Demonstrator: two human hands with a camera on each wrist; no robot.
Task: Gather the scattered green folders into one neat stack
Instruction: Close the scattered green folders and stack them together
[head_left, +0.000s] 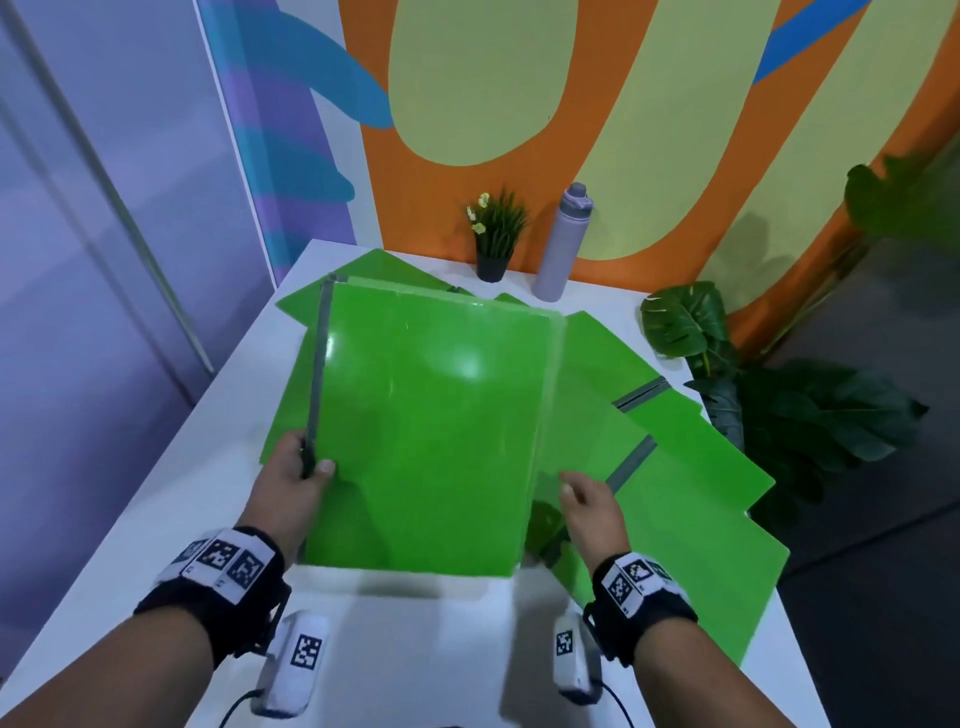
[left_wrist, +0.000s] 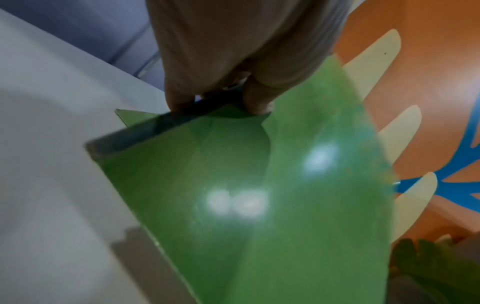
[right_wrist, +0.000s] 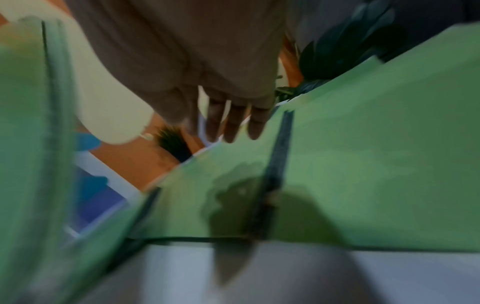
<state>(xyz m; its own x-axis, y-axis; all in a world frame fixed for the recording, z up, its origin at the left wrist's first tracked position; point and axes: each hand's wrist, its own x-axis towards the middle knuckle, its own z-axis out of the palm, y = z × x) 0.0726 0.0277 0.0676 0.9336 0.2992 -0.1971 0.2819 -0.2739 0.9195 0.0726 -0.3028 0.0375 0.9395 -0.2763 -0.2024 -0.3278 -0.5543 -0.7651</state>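
Note:
My left hand (head_left: 306, 470) pinches the grey spine of a green folder (head_left: 431, 415), thumb on top, and holds it lifted and tilted above the white table (head_left: 156, 519). The left wrist view shows the same hold, fingers (left_wrist: 255, 100) clamped on the dark spine of the folder (left_wrist: 259, 205). Several more green folders (head_left: 670, 467) lie fanned out flat to the right and behind, each with a grey spine. My right hand (head_left: 584, 491) hovers open over those folders, fingers (right_wrist: 233, 123) straight and holding nothing. The right wrist view is blurred.
A small potted plant (head_left: 496, 234) and a lilac water bottle (head_left: 563, 241) stand at the table's far edge against the painted wall. Large leafy plants (head_left: 753, 395) sit off the table's right side. Some folders overhang the right table edge.

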